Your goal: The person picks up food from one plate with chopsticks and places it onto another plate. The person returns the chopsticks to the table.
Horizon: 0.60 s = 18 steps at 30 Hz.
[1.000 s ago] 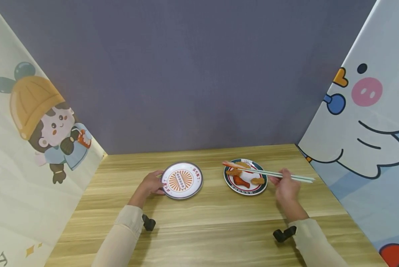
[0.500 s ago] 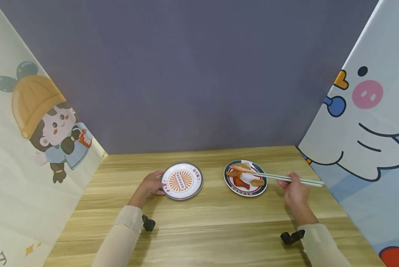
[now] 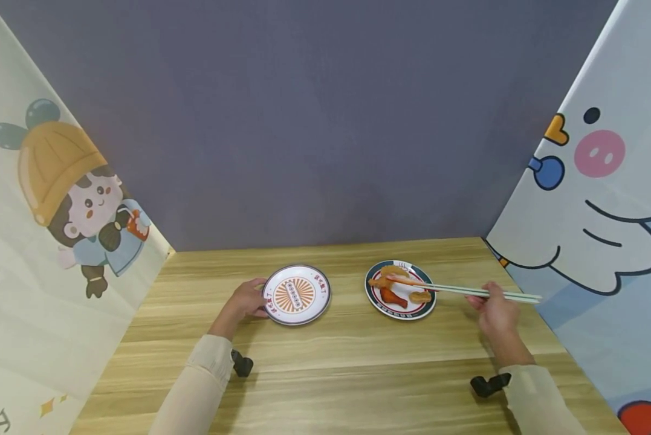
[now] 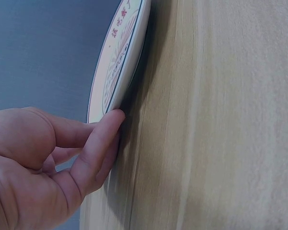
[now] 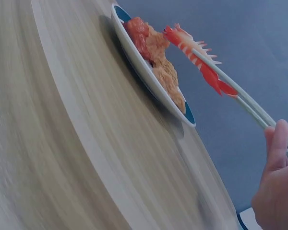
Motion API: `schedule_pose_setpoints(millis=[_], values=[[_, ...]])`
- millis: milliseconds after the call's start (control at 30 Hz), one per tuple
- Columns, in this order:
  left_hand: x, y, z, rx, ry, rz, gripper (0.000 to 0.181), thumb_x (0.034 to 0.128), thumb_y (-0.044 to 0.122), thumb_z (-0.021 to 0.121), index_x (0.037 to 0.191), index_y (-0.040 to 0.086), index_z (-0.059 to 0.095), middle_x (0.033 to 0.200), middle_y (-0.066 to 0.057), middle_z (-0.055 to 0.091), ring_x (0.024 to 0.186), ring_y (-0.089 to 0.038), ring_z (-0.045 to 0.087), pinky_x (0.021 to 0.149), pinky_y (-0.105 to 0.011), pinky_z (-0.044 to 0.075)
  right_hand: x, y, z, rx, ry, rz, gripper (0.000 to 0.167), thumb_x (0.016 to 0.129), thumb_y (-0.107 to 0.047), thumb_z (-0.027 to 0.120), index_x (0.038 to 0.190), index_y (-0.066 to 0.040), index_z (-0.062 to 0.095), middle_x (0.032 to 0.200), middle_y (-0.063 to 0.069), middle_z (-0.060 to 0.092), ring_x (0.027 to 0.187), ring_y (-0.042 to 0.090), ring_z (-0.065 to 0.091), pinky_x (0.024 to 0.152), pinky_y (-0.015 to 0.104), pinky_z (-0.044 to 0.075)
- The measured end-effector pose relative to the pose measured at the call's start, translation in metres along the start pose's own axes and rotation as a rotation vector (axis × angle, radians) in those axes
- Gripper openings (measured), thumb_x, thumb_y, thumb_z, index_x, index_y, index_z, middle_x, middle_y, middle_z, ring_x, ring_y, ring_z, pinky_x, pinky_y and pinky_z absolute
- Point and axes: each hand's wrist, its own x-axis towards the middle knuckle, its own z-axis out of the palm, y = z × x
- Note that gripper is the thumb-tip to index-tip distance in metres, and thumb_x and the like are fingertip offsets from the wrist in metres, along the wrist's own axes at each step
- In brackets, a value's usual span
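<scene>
My left hand (image 3: pixel 246 299) pinches the near-left rim of a white plate (image 3: pixel 321 296) with an orange sunburst print. In the left wrist view, fingers and thumb hold the edge of that plate (image 4: pixel 98 96). My right hand (image 3: pixel 498 313) grips a pair of pale green chopsticks (image 3: pixel 458 290). Between their tips is a red-and-white shrimp (image 5: pixel 199 60), held above a green-rimmed plate (image 3: pixel 427 308). On this second plate lie a reddish-brown drumstick (image 3: pixel 393 297) and several golden fried pieces (image 3: pixel 420 296). The right wrist view shows the shrimp apart from the other food.
Both plates are on a wood-grain table (image 3: pixel 347 374). A grey-purple panel (image 3: pixel 325 121) stands behind it. Printed side panels flank it, with a cartoon child (image 3: pixel 93 205) on the left and a white cartoon figure (image 3: pixel 608 235) on the right.
My right hand has moved to the right with the chopsticks. The shrimp has shifted right, from beyond the plate's left rim to over the plate. The left hand and its plate stay put.
</scene>
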Motion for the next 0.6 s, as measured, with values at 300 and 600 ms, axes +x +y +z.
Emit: schedule_pose_setpoints(millis=[300,600], values=[[0.0011,0.0015,0.0006,-0.003,-0.003,-0.003,0.071,0.0881,-0.012,0.058,0.154,0.008,0.042,0.131,-0.034,0.053,0.080,-0.023,0.068,0.069,-0.034,0.069,0.0018,-0.0092,-0.0084,-0.088,-0.005,-0.004,0.028,0.106,-0.021,0.051,0.083,-0.006,0.060,0.062,0.005,0.064,0.048,0.014,0.067,0.050,0.022,0.063],[0.0030,-0.0003,0.0011,-0.008,0.005,-0.006,0.071,0.0873,-0.014,0.057,0.154,0.008,0.043,0.130,-0.034,0.054,0.080,-0.023,0.068,0.068,-0.034,0.069,0.0014,-0.0084,-0.0067,-0.100,-0.052,-0.069,0.027,0.106,-0.018,0.050,0.087,-0.010,0.067,0.066,0.007,0.072,0.052,0.018,0.071,0.047,0.024,0.063]])
